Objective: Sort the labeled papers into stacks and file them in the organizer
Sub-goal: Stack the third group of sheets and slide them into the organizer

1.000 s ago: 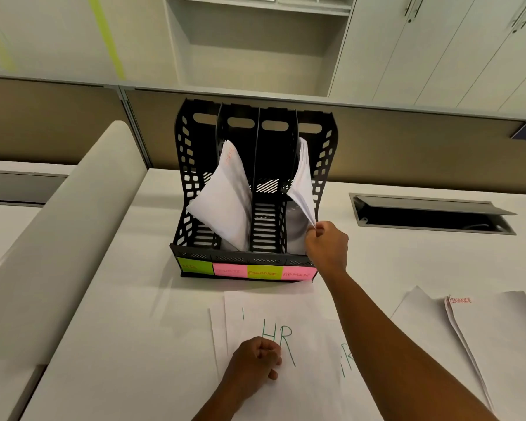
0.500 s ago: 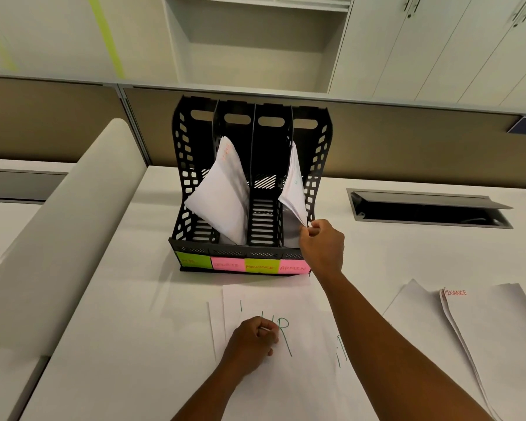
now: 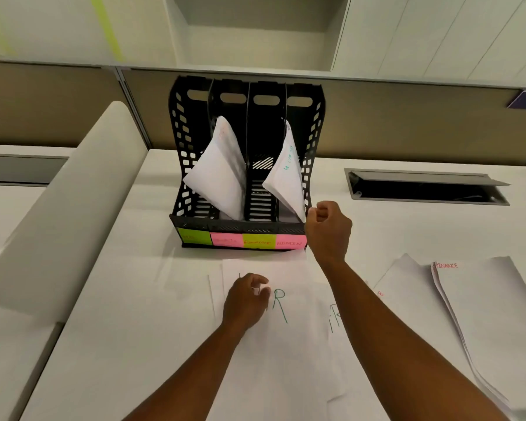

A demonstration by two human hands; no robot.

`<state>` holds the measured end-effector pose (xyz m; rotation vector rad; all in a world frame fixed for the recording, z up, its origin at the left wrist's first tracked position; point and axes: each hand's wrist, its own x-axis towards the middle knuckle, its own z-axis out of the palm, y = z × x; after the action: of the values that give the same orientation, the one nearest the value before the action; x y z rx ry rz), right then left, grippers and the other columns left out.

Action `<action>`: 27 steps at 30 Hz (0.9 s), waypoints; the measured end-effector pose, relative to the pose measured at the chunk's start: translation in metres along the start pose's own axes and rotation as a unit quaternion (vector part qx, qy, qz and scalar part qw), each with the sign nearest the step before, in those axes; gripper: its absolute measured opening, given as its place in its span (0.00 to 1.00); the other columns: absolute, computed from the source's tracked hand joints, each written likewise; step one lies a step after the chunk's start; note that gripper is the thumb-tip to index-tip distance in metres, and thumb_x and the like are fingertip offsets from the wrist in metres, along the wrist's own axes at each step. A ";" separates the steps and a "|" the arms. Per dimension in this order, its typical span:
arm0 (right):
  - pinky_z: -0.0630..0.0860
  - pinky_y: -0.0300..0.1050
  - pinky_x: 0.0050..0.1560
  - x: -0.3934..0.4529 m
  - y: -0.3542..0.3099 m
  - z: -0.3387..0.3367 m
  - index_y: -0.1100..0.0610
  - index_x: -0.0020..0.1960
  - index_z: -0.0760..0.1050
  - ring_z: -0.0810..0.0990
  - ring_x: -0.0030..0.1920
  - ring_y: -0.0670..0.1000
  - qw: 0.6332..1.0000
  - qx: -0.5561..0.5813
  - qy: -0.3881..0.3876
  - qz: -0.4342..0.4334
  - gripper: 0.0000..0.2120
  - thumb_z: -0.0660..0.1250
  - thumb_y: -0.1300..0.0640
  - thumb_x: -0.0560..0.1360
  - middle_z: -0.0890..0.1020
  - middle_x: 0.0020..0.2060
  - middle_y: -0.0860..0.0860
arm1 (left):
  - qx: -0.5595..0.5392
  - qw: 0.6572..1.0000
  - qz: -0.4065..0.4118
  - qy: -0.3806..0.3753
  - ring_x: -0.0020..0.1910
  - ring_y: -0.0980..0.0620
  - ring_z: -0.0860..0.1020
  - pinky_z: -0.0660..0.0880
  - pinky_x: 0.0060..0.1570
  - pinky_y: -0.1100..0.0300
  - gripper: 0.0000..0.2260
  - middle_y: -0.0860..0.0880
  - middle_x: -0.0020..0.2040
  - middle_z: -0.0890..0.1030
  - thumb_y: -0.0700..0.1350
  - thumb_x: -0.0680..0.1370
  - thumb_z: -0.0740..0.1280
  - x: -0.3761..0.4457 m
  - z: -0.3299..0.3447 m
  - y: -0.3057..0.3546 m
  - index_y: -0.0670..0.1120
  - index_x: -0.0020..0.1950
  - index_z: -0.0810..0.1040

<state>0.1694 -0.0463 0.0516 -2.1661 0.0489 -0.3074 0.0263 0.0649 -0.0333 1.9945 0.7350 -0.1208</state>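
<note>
The black organizer (image 3: 246, 165) stands at the desk's back edge, one paper stack leaning in its second slot (image 3: 217, 171), another in the fourth (image 3: 287, 174). My right hand (image 3: 327, 227) is curled closed, empty, just beside that fourth stack's lower corner. My left hand (image 3: 246, 300) presses fingertips on the HR sheet (image 3: 286, 344). The finance stack (image 3: 483, 314) lies well apart, rightward.

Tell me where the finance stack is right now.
In the head view, the finance stack lies flat on the desk at the far right, right of the right forearm and the HR papers, not yet in the organizer.
</note>
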 end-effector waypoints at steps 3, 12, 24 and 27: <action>0.74 0.41 0.44 -0.014 0.008 -0.013 0.58 0.50 0.77 0.81 0.42 0.52 0.998 0.026 0.051 0.037 0.06 0.66 0.56 0.76 0.83 0.42 0.52 | 0.033 0.996 -0.016 0.078 0.58 0.48 0.75 0.74 0.56 0.53 0.12 0.50 0.57 0.76 0.50 0.74 0.70 -0.004 0.004 -0.004 0.54 0.57 0.76; 0.71 0.41 0.42 -0.065 0.079 -0.032 0.59 0.45 0.74 0.81 0.46 0.56 0.897 -0.216 -0.334 0.192 0.12 0.67 0.51 0.68 0.80 0.44 0.54 | 0.047 0.974 -0.146 0.167 0.66 0.41 0.67 0.72 0.60 0.47 0.28 0.42 0.68 0.65 0.49 0.73 0.72 -0.019 0.007 -0.017 0.47 0.69 0.64; 0.79 0.51 0.48 -0.080 0.102 -0.046 0.63 0.60 0.62 0.80 0.51 0.59 0.901 -0.197 -0.312 0.227 0.25 0.70 0.59 0.68 0.78 0.52 0.57 | -0.050 0.977 -0.165 0.122 0.55 0.41 0.76 0.76 0.56 0.51 0.23 0.41 0.66 0.68 0.47 0.78 0.67 -0.040 0.014 -0.022 0.43 0.70 0.65; 0.79 0.48 0.46 -0.074 0.106 -0.051 0.61 0.55 0.71 0.81 0.49 0.57 0.916 -0.187 -0.296 0.195 0.15 0.69 0.60 0.69 0.80 0.50 0.56 | -0.046 0.985 -0.131 0.100 0.60 0.41 0.76 0.72 0.60 0.52 0.18 0.42 0.64 0.76 0.47 0.81 0.61 -0.044 0.015 -0.023 0.41 0.68 0.70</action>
<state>0.0937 -0.1370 -0.0213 -2.4721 0.2063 0.6390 -0.0187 0.0411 -0.0428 1.8305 1.1122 -0.0414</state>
